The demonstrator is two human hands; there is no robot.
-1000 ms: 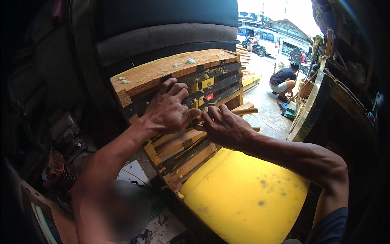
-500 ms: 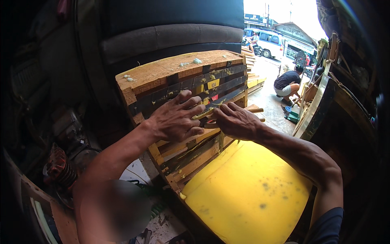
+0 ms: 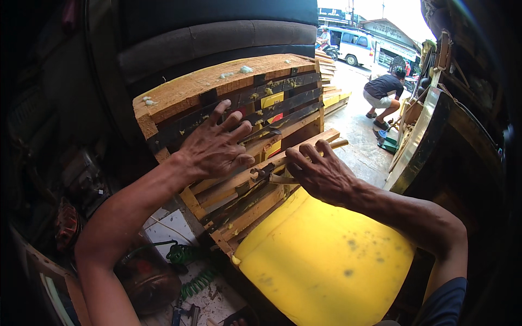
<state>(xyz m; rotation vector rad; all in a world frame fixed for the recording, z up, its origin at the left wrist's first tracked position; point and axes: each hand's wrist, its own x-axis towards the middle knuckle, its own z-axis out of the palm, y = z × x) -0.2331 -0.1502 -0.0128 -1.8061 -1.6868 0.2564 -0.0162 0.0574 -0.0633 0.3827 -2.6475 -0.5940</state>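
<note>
A wooden seat frame [image 3: 228,79] stands tilted before me, with black webbing straps [image 3: 293,103] across its openings and yellow foam bits stuck to them. My left hand [image 3: 215,144] lies over the straps on the left side, fingers spread and holding nothing. To its right, my right hand [image 3: 326,169] is curled closed by the middle rails. From its fingers sticks out a pale-handled tool [image 3: 283,179] with a dark head; its exact kind is unclear. Below both hands, a yellow foam slab [image 3: 326,255] with dark spots covers the near part of the frame.
Behind the frame rises a dark padded backrest [image 3: 217,46]. A green coiled hose [image 3: 198,283] lies on the floor at lower left. Outside at right, a person [image 3: 380,89] bends low beside the street, where a van [image 3: 353,46] stands. A dark panel [image 3: 435,141] leans at right.
My left hand has moved left and up, fingers spreading apart. My right hand has shifted right and slightly down, away from it. The person outside has changed from a low squat to a higher crouch.
</note>
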